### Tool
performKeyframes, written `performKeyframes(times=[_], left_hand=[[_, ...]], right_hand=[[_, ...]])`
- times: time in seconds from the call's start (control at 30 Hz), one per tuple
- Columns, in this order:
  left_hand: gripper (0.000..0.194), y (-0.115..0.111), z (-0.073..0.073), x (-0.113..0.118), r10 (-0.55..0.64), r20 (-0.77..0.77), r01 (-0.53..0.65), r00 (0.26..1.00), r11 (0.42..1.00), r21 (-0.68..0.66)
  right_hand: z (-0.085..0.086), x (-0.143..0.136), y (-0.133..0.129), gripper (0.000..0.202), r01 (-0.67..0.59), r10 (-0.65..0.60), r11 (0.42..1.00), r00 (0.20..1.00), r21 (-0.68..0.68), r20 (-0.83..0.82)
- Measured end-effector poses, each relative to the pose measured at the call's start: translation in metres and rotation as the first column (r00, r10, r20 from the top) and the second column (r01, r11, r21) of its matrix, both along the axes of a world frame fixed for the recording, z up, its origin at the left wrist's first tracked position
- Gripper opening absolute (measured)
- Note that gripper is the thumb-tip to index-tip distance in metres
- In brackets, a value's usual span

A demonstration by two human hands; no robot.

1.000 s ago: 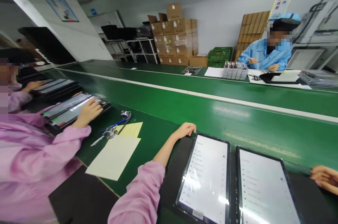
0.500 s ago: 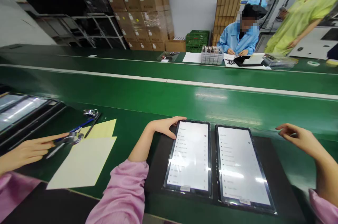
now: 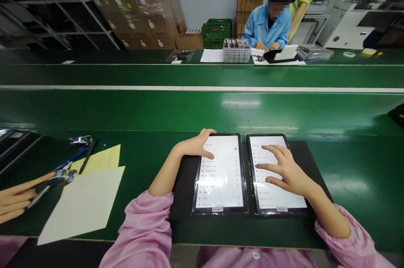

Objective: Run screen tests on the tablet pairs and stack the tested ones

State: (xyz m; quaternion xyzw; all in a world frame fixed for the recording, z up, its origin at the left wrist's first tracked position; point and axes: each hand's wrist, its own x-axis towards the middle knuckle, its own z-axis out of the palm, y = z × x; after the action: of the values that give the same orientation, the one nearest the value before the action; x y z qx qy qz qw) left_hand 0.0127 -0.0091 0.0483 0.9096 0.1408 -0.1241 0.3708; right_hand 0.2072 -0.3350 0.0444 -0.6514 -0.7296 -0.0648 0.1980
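Two tablets with lit white list screens lie side by side, the left tablet (image 3: 221,184) and the right tablet (image 3: 268,196). A black mat (image 3: 303,154) is under them. My left hand (image 3: 194,144) is at the left tablet's upper left corner, fingers at the top edge and thumb over the screen, spread apart. Over the right tablet's screen, my right hand (image 3: 285,171) has its fingers spread and holds nothing. Whether its fingertips touch the glass I cannot tell.
Another person's hand (image 3: 15,200) points at a shiny metal piece (image 3: 63,176) at left. Beside it lie yellow paper (image 3: 104,159), a pale sheet (image 3: 85,205) and a dark pen (image 3: 88,156). Across the green bench, a person in blue (image 3: 268,24) works near stacked clear trays (image 3: 236,51).
My right hand has come in from the right to over the right tablet. My left thumb has moved from the left tablet's edge onto its screen. The view has tilted and shifted.
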Motion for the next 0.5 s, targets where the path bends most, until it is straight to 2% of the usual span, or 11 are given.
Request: performKeyframes(times=[0.1, 0.23, 0.37, 0.5], left_hand=[[0.1, 0.002, 0.0, 0.0, -0.014, 0.035, 0.015, 0.999, 1.0, -0.027], [0.12, 0.004, 0.0, -0.006, -0.083, 0.054, 0.082, 0.995, 0.996, 0.023], [0.142, 0.0, 0.003, -0.015, -0.194, 0.034, 0.191, 0.98, 0.977, 0.093], [0.155, -0.007, 0.005, -0.018, -0.221, -0.039, 0.224, 0.975, 0.966, 0.132]], right_hand=[[-0.001, -0.001, -0.001, 0.032, -0.05, 0.049, 0.998, 0.999, -0.04, -0.016], [0.001, 0.005, -0.005, 0.021, -0.023, 0.023, 0.999, 1.0, -0.032, 0.001], [0.003, 0.021, -0.013, 0.034, 0.034, -0.025, 0.992, 0.997, 0.119, -0.077], [0.002, 0.028, -0.017, 0.047, 0.071, -0.042, 0.986, 0.982, 0.151, -0.184]])
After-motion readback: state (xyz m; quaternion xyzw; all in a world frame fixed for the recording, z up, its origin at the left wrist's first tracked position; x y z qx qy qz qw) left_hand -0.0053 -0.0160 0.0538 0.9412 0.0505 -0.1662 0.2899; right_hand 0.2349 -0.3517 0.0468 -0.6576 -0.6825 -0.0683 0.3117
